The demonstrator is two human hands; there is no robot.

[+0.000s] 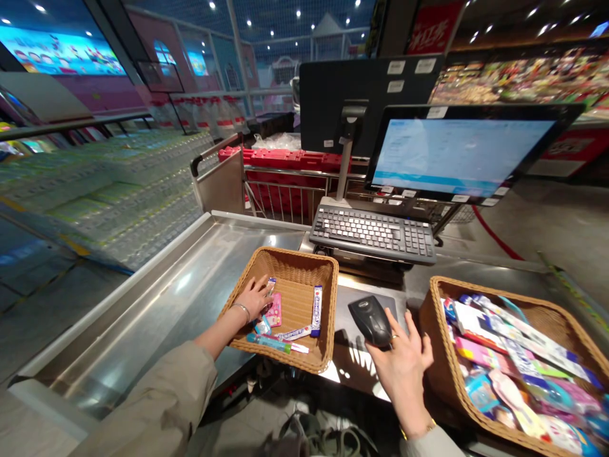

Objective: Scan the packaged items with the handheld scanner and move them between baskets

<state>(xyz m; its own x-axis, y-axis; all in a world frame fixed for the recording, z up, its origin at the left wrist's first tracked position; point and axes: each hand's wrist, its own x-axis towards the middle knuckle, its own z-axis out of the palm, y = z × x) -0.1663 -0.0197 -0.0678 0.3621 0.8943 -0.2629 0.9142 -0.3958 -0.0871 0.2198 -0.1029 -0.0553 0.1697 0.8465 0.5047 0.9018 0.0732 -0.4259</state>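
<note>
My left hand (254,297) reaches into a wicker basket (328,298) on the steel checkout counter, its fingers closed on a small white and blue pack (271,285) beside a pink pack (274,310). Several toothpaste and toothbrush packs (304,331) lie in that basket. My right hand (402,358) hovers palm down with fingers spread, its fingertips at a black handheld barcode scanner (371,319) lying on the counter; it holds nothing.
A second wicker basket (431,317) at right is full of toothbrush and toothpaste packs (514,362). Behind stand a keyboard (373,231), a lit till screen (461,155) and red shopping carts (285,171). The steel counter (181,292) stretches left.
</note>
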